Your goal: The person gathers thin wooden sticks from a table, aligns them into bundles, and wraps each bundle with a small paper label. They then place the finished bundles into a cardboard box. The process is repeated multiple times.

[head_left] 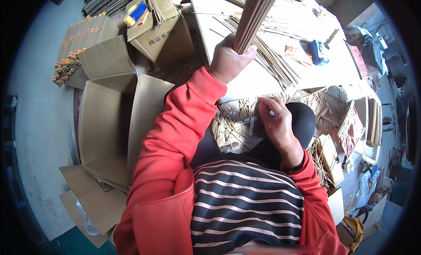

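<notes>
A thick bundle of brown incense sticks [255, 24] stands up from the table toward the top edge, gripped near its lower end by my left hand [230, 60]. The fingers of that hand wrap round the bundle. Over my lap, close to the table's front edge, is my right hand [278, 123] with its fingers curled. A small pale-blue thing [272, 113] shows at those fingers; what it is I cannot make out. Loose incense sticks [276, 62] lie across the white table [324, 75], just right of the bundle.
An open cardboard box [105, 123] stands at my left, with a closed carton [162, 40] behind it. Stacked bundles with orange bands [76, 49] sit farther left. A blue tape dispenser [318, 52] rests on the table. Broken sticks [232, 128] litter the space below the table edge.
</notes>
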Demonstrator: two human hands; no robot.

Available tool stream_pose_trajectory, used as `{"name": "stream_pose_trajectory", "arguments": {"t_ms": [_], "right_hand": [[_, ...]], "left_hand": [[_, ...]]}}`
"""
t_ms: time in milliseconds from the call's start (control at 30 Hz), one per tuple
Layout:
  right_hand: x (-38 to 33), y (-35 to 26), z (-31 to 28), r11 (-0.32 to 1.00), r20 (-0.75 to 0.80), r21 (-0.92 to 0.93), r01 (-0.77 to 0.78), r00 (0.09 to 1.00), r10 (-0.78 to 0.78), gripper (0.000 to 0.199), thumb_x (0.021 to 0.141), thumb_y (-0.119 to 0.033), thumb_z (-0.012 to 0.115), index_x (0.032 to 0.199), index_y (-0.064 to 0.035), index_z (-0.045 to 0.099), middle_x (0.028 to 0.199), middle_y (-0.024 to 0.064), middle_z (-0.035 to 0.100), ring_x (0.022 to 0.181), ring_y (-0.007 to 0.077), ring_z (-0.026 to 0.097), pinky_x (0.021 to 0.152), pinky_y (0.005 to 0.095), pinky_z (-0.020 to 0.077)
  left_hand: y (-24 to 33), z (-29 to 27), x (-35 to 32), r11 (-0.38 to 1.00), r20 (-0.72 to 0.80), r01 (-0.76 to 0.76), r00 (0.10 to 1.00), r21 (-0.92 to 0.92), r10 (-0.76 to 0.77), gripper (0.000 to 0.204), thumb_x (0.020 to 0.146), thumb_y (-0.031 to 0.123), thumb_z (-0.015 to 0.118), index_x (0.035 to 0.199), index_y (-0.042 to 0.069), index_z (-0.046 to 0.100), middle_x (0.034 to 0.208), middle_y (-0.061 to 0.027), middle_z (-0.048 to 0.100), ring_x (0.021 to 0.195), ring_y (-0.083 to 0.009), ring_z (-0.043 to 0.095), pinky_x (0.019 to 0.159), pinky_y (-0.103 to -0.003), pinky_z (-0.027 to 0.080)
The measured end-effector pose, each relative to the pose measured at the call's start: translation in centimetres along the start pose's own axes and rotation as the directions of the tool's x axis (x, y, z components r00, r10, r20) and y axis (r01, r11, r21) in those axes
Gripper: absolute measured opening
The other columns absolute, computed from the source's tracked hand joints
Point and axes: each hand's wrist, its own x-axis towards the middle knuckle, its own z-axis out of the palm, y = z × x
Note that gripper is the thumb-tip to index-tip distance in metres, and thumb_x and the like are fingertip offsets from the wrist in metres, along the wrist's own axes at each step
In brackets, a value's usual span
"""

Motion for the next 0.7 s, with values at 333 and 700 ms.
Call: {"name": "stream_pose_trajectory", "arguments": {"t_ms": [333, 700], "right_hand": [[2.7, -4.1, 1.1, 0.697, 0.643, 0.408, -0.589, 0.728, 0.239, 0.029, 0.080, -0.022, 0.066, 0.095, -0.0020, 0.053, 0.061, 0.0001, 0.052, 0.046, 0.0067, 0.044, 0.043, 0.0226, 0.0378], [-1.5, -6.1, 1.2, 0.595, 0.771, 0.290, -0.749, 0.552, 0.318, 0.018, 0.083, -0.014, 0.061, 0.090, 0.0002, 0.051, 0.058, -0.0001, 0.050, 0.048, 0.0073, 0.046, 0.046, 0.0228, 0.0382]], "left_hand": [[4.2, 0.3, -5.1, 0.490, 0.333, 0.411, 0.911, -0.769, -0.242, 0.017, 0.076, 0.003, 0.061, 0.069, 0.009, 0.047, 0.051, -0.0031, 0.046, 0.041, -0.0130, 0.047, 0.041, -0.025, 0.040], [4.9, -5.1, -5.0, 0.613, 0.046, 0.285, 0.926, -0.736, -0.375, 0.023, 0.084, 0.021, 0.060, 0.068, 0.011, 0.046, 0.059, 0.0018, 0.045, 0.050, -0.0101, 0.044, 0.049, -0.025, 0.038]]}}
